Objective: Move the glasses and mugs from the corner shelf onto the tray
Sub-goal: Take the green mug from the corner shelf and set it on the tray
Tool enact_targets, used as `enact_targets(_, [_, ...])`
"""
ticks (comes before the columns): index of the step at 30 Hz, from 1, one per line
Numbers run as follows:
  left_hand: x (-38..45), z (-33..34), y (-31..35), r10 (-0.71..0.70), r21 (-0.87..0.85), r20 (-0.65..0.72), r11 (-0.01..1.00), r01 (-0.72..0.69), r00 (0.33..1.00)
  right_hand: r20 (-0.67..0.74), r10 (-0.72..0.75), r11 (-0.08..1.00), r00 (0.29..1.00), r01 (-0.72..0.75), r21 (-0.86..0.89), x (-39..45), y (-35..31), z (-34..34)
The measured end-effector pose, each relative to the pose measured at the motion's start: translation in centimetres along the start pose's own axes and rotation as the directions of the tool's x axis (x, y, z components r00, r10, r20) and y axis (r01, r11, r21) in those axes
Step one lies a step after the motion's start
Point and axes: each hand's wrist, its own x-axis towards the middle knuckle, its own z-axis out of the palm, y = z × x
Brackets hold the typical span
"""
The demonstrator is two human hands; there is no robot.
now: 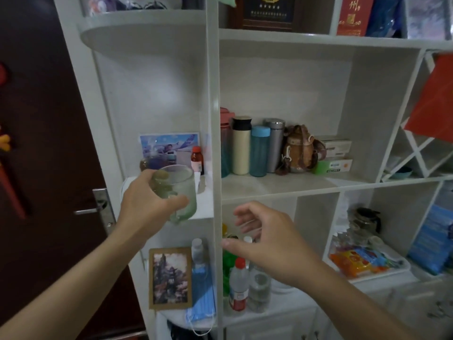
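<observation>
A frosted glass mug with a green tint (181,190) is gripped in my left hand (147,200), fingers inside its rim and thumb on the outer wall, just in front of the rounded corner shelf (203,204). Behind it on that shelf a darker round glass (147,163) stands partly hidden, beside a small brown bottle with a red cap (197,160) and a photo (169,146). My right hand (267,239) hovers lower and to the right with fingers spread, holding nothing. A white tray (382,271) with snack packets sits in the lower right compartment.
The white shelf unit's upright post (215,143) stands between my hands. Several flasks and bottles (250,148) line the middle shelf. Plastic bottles (239,283), a framed picture (170,278) and a blue face mask (201,312) sit below. A dark door (49,143) is at left.
</observation>
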Motion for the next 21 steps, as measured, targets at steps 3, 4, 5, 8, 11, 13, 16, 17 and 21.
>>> enact_targets(3, [-2.9,0.3,1.8,0.013,-0.065,0.078,0.998,-0.008,0.997,-0.064,-0.025,0.993,0.998,0.033,0.117,-1.4,-1.3,1.1])
enact_targets(4, [-3.7,0.6,2.3,0.011,-0.082,0.101,0.997,-0.002,0.995,-0.09,-0.04,0.985,0.995,0.055,0.165,-1.9,-1.7,1.5])
enact_targets(5, [-4.3,1.0,2.7,0.007,-0.099,0.118,0.995,0.005,0.993,-0.109,-0.057,0.974,0.992,0.079,0.212,-2.3,-1.9,1.9])
enact_targets(8, [-5.7,2.7,3.3,-0.004,-0.144,0.155,0.989,0.026,0.988,-0.138,-0.08,0.932,0.987,0.123,0.34,-3.1,-2.0,3.1])
enact_targets(11, [-6.7,4.3,3.8,-0.012,-0.152,0.179,0.988,0.04,0.984,-0.164,-0.021,0.904,0.986,0.089,0.418,-3.5,-1.0,3.6])
enact_targets(13, [-7.0,5.3,4.1,-0.036,-0.163,0.196,0.984,0.069,0.98,-0.168,0.04,0.855,0.985,0.054,0.517,-3.8,-0.4,3.7])
enact_targets(16, [-7.5,6.9,4.2,-0.061,-0.181,0.22,0.978,0.102,0.974,-0.205,0.094,0.81,0.974,0.045,0.584,-4.3,0.4,3.8])
enact_targets(17, [-7.6,7.4,4.1,-0.062,-0.192,0.228,0.976,0.107,0.972,-0.223,0.102,0.807,0.97,0.05,0.588,-4.5,0.6,3.8])
enact_targets(21, [-8.3,9.4,4.3,-0.063,-0.256,0.251,0.958,0.129,0.966,-0.318,0.124,0.797,0.94,0.096,0.596,-5.0,1.6,3.9])
